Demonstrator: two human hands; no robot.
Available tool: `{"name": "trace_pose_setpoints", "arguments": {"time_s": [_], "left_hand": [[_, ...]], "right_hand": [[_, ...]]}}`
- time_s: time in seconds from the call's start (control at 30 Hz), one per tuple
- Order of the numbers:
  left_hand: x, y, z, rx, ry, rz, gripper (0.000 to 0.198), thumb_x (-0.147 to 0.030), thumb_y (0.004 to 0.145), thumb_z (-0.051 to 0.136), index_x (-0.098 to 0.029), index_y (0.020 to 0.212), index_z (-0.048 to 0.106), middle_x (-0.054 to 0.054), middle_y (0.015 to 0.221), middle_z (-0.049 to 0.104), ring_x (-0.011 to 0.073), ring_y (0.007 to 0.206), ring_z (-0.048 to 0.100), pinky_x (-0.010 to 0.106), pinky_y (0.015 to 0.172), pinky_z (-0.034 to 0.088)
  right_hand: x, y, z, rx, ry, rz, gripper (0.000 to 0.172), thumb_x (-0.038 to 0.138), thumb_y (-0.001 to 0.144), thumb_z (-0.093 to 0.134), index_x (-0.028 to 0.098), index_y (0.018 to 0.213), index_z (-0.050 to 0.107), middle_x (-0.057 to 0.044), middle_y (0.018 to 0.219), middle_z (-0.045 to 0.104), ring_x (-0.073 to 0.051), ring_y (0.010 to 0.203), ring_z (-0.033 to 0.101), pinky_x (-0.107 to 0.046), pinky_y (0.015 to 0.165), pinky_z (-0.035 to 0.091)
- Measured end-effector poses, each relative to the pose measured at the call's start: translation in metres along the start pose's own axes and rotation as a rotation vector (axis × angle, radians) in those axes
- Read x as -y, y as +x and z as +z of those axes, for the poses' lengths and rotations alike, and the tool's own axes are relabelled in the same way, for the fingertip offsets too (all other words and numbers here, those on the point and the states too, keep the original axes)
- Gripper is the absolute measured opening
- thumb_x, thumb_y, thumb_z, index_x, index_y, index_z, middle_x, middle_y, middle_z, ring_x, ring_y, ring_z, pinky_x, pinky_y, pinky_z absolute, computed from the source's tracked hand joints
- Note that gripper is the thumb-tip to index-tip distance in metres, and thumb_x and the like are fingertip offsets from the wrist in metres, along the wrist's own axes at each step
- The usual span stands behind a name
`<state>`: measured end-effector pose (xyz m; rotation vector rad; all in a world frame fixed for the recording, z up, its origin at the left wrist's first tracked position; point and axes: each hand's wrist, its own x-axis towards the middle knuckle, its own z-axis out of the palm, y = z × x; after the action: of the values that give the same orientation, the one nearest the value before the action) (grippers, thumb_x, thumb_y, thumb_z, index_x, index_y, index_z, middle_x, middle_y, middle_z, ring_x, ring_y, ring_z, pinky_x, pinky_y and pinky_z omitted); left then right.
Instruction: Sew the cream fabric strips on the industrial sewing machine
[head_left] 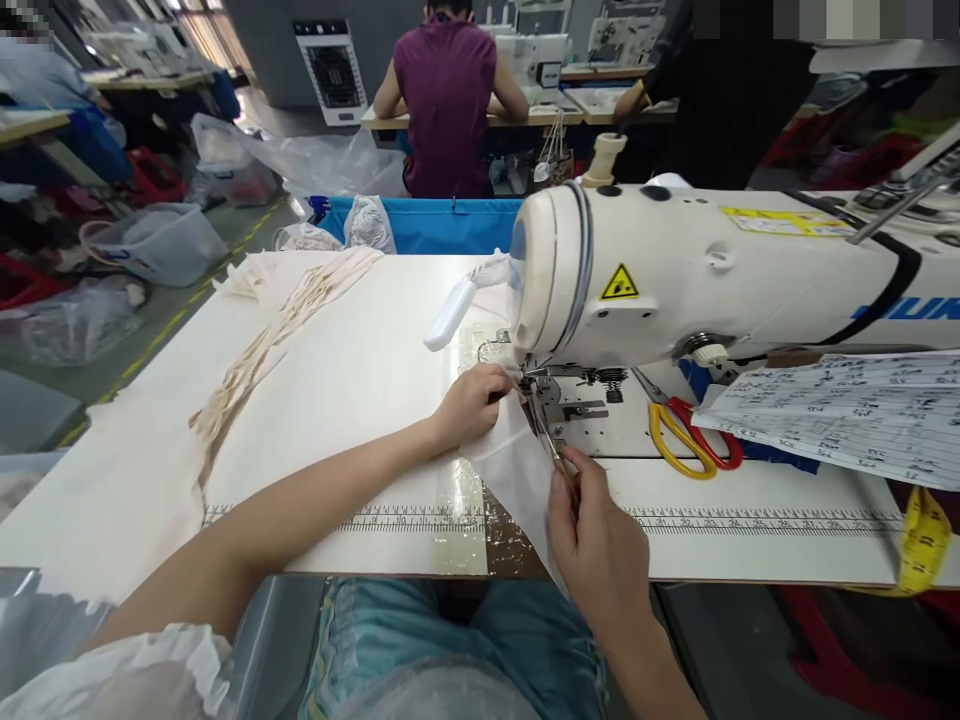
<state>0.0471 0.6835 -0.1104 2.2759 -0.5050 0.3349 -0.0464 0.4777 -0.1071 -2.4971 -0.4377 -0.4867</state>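
Observation:
My left hand (pixel 471 405) is closed at the presser foot of a white sewing machine (pixel 645 270), pinching the edge of a thin white fabric piece (pixel 517 470). That fabric hangs from the needle area over the table's front edge. Lower and to the right, my right hand (pixel 600 535) is wrapped round slim metal tweezers (pixel 553 445). Their tips point up at the needle area, close to my left fingers. Exactly what the tips touch is too small to tell.
Red-and-yellow-handled scissors (pixel 682 440) lie right of the needle, beside handwritten paper sheets (pixel 840 415). A yellow tape measure (pixel 924 540) hangs at the front right. Stacked pale fabric pieces (pixel 270 345) lie on the left. A person in purple (pixel 450 100) sits ahead.

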Motion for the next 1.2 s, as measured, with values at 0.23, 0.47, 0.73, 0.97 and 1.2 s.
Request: {"name": "trace_pose_setpoints", "arguments": {"time_s": [0.23,0.47,0.73,0.97,1.2], "left_hand": [[0.003,0.002,0.001,-0.017,-0.03,0.0,0.016,-0.022,0.094,0.057,-0.016,0.082,0.066,0.005,0.09,0.068,0.0169,0.087,0.064,0.033,0.08,0.054],[0.006,0.002,0.001,-0.006,-0.034,0.009,0.015,-0.022,0.094,0.056,-0.016,0.085,0.067,0.005,0.09,0.068,0.0166,0.086,0.063,0.032,0.078,0.053],[0.006,0.002,0.002,-0.02,-0.069,0.004,0.016,-0.024,0.094,0.057,-0.017,0.083,0.066,0.005,0.091,0.068,0.0181,0.087,0.063,0.034,0.079,0.052],[0.007,0.002,0.002,-0.007,-0.074,-0.005,0.016,-0.028,0.094,0.058,-0.018,0.083,0.066,0.005,0.091,0.067,0.0183,0.087,0.062,0.034,0.079,0.052],[0.007,0.003,0.003,-0.018,-0.063,-0.006,0.024,-0.035,0.094,0.06,-0.018,0.078,0.065,0.004,0.086,0.067,0.017,0.082,0.061,0.032,0.076,0.05]], "right_hand": [[0.001,0.018,0.013,-0.047,-0.112,-0.086,0.037,0.025,0.101,0.036,0.012,0.115,0.067,-0.01,0.099,0.078,-0.019,0.067,0.073,-0.025,0.053,0.046],[0.001,0.02,0.013,-0.069,-0.095,-0.088,0.035,0.023,0.1,0.037,0.011,0.113,0.068,-0.011,0.098,0.078,-0.018,0.065,0.072,-0.026,0.051,0.044],[0.002,0.023,0.015,-0.163,-0.167,-0.166,0.035,0.022,0.103,0.036,0.009,0.108,0.069,-0.005,0.09,0.078,-0.013,0.061,0.07,-0.023,0.048,0.042],[0.004,0.024,0.015,-0.165,-0.218,-0.162,0.038,0.023,0.103,0.033,0.011,0.107,0.069,-0.005,0.088,0.078,-0.013,0.055,0.068,-0.025,0.045,0.041],[0.003,0.022,0.018,-0.169,-0.216,-0.152,0.038,0.022,0.104,0.034,0.01,0.108,0.069,-0.006,0.091,0.078,-0.014,0.059,0.07,-0.025,0.045,0.042]]}}
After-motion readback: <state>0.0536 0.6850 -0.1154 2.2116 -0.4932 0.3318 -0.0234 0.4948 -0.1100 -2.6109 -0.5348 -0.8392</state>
